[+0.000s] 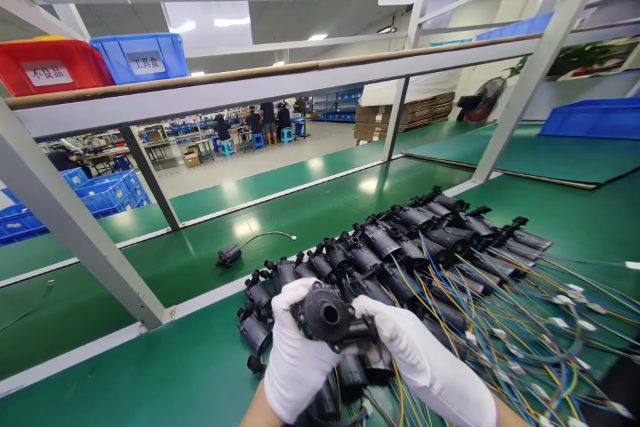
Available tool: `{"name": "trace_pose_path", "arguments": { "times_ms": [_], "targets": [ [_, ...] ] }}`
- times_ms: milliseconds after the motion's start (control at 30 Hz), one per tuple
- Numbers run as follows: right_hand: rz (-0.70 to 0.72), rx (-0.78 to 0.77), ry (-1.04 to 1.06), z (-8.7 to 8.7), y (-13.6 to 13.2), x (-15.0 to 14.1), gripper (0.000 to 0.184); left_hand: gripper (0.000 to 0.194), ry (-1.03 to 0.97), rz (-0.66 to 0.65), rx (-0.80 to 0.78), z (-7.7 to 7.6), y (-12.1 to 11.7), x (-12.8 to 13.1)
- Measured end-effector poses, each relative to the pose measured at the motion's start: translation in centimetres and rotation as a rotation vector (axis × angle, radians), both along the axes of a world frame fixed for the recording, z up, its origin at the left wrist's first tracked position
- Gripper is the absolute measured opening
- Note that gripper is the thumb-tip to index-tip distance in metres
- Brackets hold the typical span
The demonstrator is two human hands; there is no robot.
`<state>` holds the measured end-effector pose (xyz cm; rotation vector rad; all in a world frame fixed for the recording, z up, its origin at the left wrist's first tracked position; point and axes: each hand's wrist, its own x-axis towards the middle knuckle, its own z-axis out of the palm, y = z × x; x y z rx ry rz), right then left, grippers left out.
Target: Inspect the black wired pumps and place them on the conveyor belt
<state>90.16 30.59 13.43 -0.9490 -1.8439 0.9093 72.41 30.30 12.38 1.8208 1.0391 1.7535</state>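
Both white-gloved hands, left hand (295, 353) and right hand (425, 363), close their grip on one black plastic pump (330, 317) above the green table (165, 373). One lone wired pump (229, 255) lies apart; the heap of wired pumps (425, 253) looks largely unhandled.

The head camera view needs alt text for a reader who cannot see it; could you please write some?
Two white-gloved hands, left hand and right hand, hold a small black pump above a green workbench. Behind it lies a pile of similar pumps with blue and yellow wires; one lone pump lies apart on the conveyor.
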Motion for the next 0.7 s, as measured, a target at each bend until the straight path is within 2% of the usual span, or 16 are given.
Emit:
{"name": "trace_pose_path", "arguments": {
  "times_ms": [233,467,700],
  "targets": [
    [-0.015,0.041,-0.013,0.3,0.1,0.0,0.056,0.059,-0.079,-0.034,-0.054,-0.3,0.0,0.0],
    [0.000,-0.045,-0.005,-0.2,0.2,0.1,0.061,0.057,-0.121,-0.040,-0.131,0.0,0.1,0.3],
    [0.017,-0.094,-0.003,-0.7,0.4,0.4,0.060,0.058,-0.066,-0.019,-0.106,-0.5,0.3,0.2]
  ]
}}
